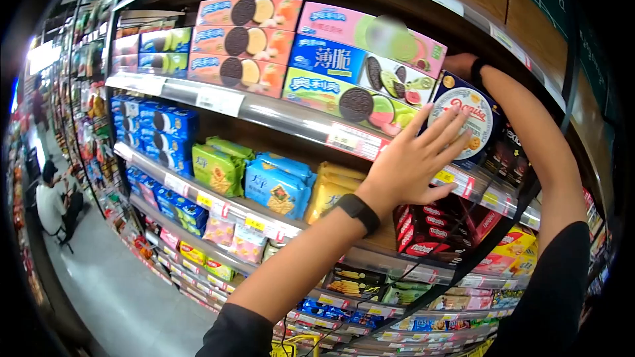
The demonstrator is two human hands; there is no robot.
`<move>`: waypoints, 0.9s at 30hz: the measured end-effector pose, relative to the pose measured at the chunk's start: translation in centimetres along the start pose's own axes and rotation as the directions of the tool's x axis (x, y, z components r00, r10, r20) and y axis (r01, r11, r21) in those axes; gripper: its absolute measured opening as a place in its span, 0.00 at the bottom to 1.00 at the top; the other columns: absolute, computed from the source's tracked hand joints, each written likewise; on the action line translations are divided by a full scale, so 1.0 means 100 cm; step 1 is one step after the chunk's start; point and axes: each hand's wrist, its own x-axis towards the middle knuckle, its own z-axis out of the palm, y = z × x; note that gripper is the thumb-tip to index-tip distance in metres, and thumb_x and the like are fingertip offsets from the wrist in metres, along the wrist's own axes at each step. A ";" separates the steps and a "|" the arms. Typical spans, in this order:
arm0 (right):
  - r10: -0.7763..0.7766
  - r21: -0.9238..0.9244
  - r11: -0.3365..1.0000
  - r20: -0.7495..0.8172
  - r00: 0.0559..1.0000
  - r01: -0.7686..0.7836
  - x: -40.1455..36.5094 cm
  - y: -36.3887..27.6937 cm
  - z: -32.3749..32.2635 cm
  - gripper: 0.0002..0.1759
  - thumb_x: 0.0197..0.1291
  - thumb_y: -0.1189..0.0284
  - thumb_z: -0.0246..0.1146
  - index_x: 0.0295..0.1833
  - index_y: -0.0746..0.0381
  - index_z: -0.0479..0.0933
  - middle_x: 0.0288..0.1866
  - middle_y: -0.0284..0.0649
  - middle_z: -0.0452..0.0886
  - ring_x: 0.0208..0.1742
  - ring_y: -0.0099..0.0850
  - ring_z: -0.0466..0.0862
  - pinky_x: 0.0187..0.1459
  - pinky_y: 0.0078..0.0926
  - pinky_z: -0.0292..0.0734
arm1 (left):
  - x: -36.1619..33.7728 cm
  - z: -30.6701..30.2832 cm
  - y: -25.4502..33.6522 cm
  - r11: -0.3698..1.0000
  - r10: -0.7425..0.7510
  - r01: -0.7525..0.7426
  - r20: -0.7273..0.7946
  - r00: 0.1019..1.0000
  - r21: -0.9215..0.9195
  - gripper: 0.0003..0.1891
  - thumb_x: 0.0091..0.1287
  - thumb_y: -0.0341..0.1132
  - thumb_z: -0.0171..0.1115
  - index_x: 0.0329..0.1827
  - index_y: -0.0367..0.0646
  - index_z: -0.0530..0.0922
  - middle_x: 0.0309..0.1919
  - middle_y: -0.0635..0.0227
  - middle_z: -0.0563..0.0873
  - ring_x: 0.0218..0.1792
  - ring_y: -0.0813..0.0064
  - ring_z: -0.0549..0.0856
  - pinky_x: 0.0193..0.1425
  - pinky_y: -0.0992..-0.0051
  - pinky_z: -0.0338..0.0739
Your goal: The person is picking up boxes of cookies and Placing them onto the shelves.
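My left hand (413, 158), with a dark band on its wrist, lies spread against the front of a dark blue Danisa cookie box (485, 133) on the upper shelf. Its fingertips touch the lower left of the round label. Above that box, my right hand (460, 64) reaches in behind the stacked Oreo boxes; its fingers are hidden by the pink box (370, 34). Under the pink one sit a blue-and-white box (331, 56) and a green box (314, 91). Dark packages (509, 155) stand right of the Danisa box, below my right forearm.
Orange Oreo boxes (246, 36) are stacked farther left. A shelf edge with price tags (354, 137) runs under the boxes. Lower down are green cracker packs (218, 170), blue cracker packs (278, 188) and dark red boxes (430, 231). A person (54, 201) sits in the aisle at left.
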 end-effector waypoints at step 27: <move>-0.192 0.131 0.962 -0.304 0.933 0.240 -0.039 0.012 -0.020 0.62 0.60 0.18 0.43 0.78 0.61 0.69 0.82 0.47 0.67 0.81 0.42 0.67 0.79 0.53 0.57 | 0.005 -0.005 0.005 1.000 -0.020 0.020 0.009 1.000 -0.021 0.39 0.69 0.61 0.60 0.78 0.46 0.70 0.82 0.54 0.66 0.82 0.58 0.63 0.85 0.51 0.53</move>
